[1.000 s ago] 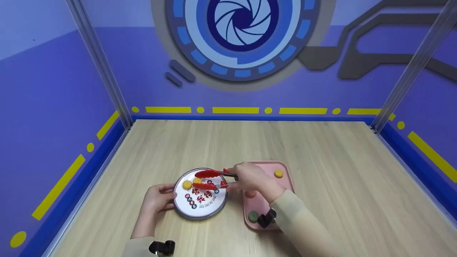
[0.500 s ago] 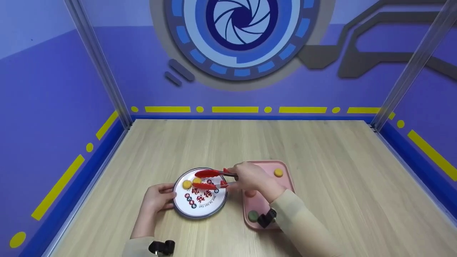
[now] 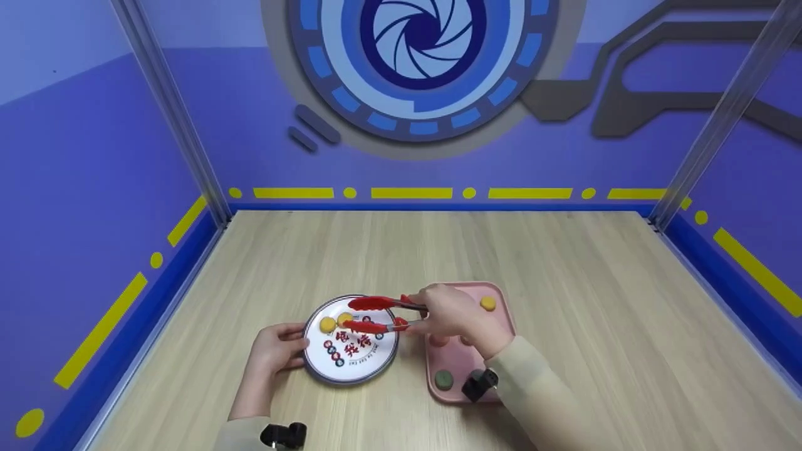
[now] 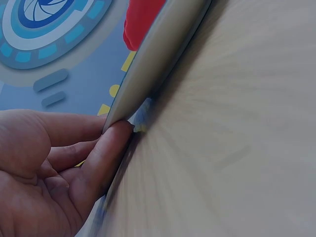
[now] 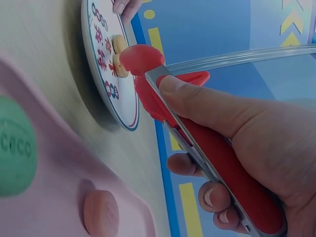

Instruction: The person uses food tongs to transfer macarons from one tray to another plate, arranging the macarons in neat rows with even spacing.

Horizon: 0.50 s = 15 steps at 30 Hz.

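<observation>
My left hand [image 3: 276, 347] grips the left rim of a round white plate [image 3: 376, 360] with red lettering and a dark edge; the left wrist view shows the rim pinched between thumb and fingers. My right hand [image 3: 446, 311] holds red-tipped tongs [image 3: 369, 327] over the plate. Their two arms stand apart, with nothing visible between them. Two yellow macarons sit side by side on the plate's far left part, the outer macaron [image 3: 328, 324] and the inner macaron [image 3: 344, 319]. The inner one lies close to the tip of the tongs' nearer arm.
A pink tray [image 3: 438, 391] lies right of the plate, partly under my right forearm. It bears a yellow macaron [image 3: 488, 304], a green macaron [image 3: 443, 379] and a pinkish macaron [image 5: 101, 213]; my arm hides others. Blue walls surround the wooden table [image 3: 301, 250].
Over the last half second the tongs and my right hand have shifted slightly right, off the inner yellow macaron. Both macarons stay on the plate. My left hand has kept its place.
</observation>
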{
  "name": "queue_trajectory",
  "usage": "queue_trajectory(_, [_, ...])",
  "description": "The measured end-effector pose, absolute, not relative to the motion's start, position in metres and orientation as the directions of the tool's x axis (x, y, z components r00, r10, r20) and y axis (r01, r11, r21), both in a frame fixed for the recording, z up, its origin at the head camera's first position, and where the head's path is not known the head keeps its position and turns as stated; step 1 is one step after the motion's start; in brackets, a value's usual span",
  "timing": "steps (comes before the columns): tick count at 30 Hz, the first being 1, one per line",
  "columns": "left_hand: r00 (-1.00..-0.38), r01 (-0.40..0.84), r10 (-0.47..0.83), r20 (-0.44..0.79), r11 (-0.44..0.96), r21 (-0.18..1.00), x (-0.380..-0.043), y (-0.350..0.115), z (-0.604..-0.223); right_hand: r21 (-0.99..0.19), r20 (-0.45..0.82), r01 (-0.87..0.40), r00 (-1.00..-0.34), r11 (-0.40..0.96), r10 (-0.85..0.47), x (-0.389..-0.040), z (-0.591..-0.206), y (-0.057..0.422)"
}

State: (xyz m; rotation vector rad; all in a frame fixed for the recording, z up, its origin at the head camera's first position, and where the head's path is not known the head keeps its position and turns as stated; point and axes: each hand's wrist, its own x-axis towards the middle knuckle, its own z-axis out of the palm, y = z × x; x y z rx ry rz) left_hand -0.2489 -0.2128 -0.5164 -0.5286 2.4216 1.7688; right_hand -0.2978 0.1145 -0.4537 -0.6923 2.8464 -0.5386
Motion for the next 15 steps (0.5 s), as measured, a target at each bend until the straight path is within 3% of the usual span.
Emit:
queue_trajectory(8, [-0.923, -0.359, -0.242, -0.298, 0.273, 0.892, -0.25, -0.212, -0.517, -0.334, 0.009, -0.477, -0.864, 0.813, -0.503, -0.294, -0.447, 0.135])
queue_trajectory(15, [-0.92, -0.366, -0.248, -0.302, 0.275, 0.889, -0.251, -0.212, -0.518, -0.356, 0.023, -0.437, -0.888, 0.826, -0.46, -0.288, -0.442, 0.155])
